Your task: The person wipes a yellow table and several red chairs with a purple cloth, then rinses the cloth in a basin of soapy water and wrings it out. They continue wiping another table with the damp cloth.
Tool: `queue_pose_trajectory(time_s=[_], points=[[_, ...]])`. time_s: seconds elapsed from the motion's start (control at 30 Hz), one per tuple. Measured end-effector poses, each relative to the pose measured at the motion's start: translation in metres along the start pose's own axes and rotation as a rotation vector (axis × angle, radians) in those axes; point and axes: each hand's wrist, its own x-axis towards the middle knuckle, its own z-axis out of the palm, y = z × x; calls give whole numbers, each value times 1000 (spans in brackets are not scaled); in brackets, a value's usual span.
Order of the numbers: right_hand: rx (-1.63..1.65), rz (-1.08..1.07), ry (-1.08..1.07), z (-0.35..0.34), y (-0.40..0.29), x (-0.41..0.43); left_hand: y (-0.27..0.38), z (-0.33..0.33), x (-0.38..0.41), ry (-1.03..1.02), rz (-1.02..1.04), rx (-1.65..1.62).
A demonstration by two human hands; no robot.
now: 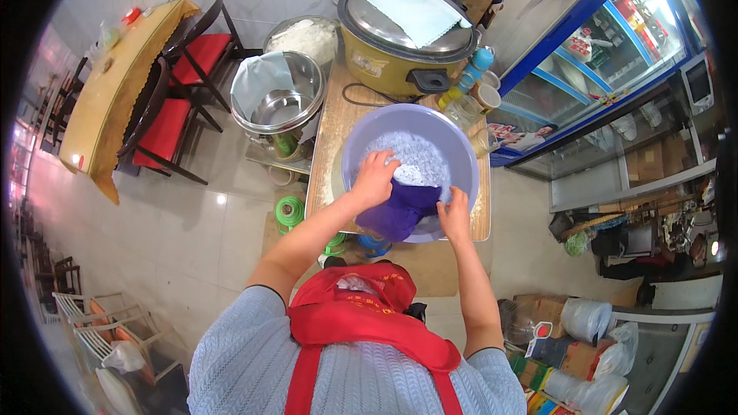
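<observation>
A lavender plastic basin [351,150] stands at the table's near side with foamy, sudsy water [412,153] in it. Dark purple cloth [412,202] lies in the near half of the basin and reaches over its front rim. My left hand [373,180], fingers bent, is over the suds at the cloth's upper left edge. At the cloth's right edge is my right hand [455,213], its thumb close to the fabric and its fingers near the basin's right wall. Whether either hand grips the cloth is not clear.
Behind the basin sits a large yellow electric pot [380,63] with a pale cloth [412,6] on its lid. Jars and bottles [464,109] crowd the wooden table's [328,138] right edge. Left are a steel pot [282,104] and red-seated chairs [164,132]; right, a glass-door fridge [582,69].
</observation>
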Motion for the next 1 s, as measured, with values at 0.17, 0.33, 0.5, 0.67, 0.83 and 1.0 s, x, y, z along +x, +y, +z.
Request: queue_pose_trajectory(time_s=[0.17, 0.33, 0.5, 0.67, 0.83, 1.0], points=[[-221, -271, -301, 46, 9, 26, -1, 43, -31, -699, -284, 87], [-535, -366, -613, 83, 14, 47, 0, 75, -20, -819, -545, 183], [-626, -345, -657, 85, 32, 108, -18, 101, 6, -617, -510, 321], [-591, -379, -512, 84, 27, 124, -17, 113, 30, -349, -537, 209], [-430, -563, -646, 93, 27, 128, -27, 126, 8, -374, -626, 369], [-469, -784, -579, 98, 36, 145, -28, 113, 24, -678, -1003, 122]])
